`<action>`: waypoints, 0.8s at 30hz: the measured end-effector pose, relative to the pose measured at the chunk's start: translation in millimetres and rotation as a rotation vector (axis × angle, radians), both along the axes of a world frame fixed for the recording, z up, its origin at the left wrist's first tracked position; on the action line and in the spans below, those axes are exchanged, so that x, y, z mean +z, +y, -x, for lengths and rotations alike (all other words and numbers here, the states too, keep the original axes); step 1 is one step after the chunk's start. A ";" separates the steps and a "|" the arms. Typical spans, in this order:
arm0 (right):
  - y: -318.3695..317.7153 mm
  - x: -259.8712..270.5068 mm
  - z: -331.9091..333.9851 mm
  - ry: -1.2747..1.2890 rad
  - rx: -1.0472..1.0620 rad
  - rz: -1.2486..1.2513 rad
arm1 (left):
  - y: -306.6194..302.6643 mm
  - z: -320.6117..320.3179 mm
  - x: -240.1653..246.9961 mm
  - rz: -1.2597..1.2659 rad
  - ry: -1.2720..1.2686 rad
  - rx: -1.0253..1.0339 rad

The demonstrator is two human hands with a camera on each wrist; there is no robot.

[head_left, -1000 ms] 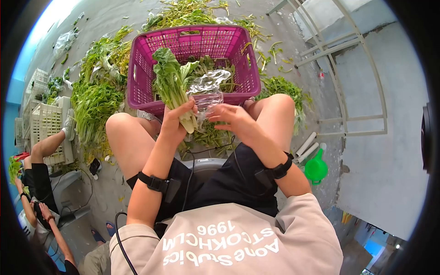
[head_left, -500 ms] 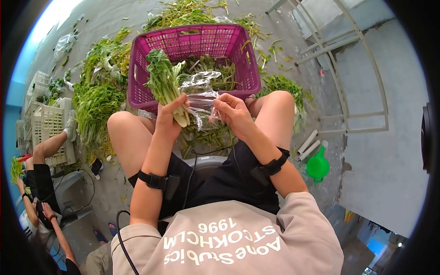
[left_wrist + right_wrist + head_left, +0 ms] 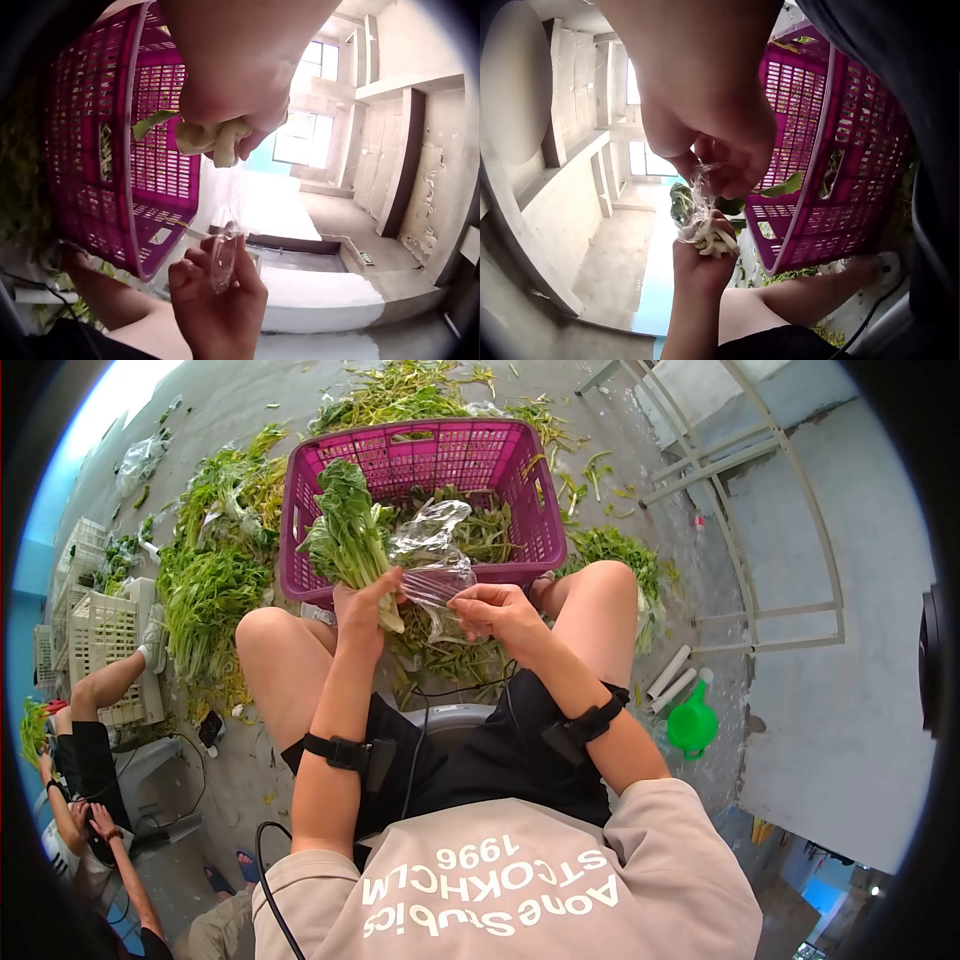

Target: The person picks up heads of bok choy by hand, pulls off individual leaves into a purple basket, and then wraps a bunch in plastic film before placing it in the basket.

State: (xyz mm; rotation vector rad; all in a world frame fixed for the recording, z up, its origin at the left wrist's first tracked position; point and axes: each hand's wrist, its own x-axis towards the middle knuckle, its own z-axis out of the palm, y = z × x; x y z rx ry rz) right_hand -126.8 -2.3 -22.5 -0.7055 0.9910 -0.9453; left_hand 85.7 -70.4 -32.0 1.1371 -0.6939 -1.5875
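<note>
A bunch of leafy greens with pale stalks stands tilted in my left hand, which grips it low on the stalks. Its cut stalk ends poke out below that hand in the left wrist view. Clear plastic film stretches from the bunch across to my right hand, whose thumb and fingers pinch its edge. In the right wrist view the crinkled film passes over the stalks beside the left fingers. Both hands are above my lap, at the near side of the purple crate.
Loose greens lie in the crate and in heaps on the floor around it. A metal frame stands at right, near a green plastic scoop and white tubes. Another person sits at left beside white crates.
My right hand, loosely spread one second ago, has closed its fingertips on the film, which is now drawn taut. The greens and left hand have shifted a little left.
</note>
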 end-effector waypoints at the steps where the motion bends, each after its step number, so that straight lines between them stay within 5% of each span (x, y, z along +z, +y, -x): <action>1: -0.5 -0.8 1.1 0.001 -0.018 0.006 | -0.9 -1.0 -3.0 0.002 0.001 0.001; 12: -7.6 -2.1 3.0 -0.076 -0.144 0.080 | -4.1 -15.7 -17.1 -0.061 -0.094 0.205; 24: -7.1 -7.4 -7.5 0.026 -0.217 0.153 | 43.8 22.6 10.4 0.068 -0.091 -0.118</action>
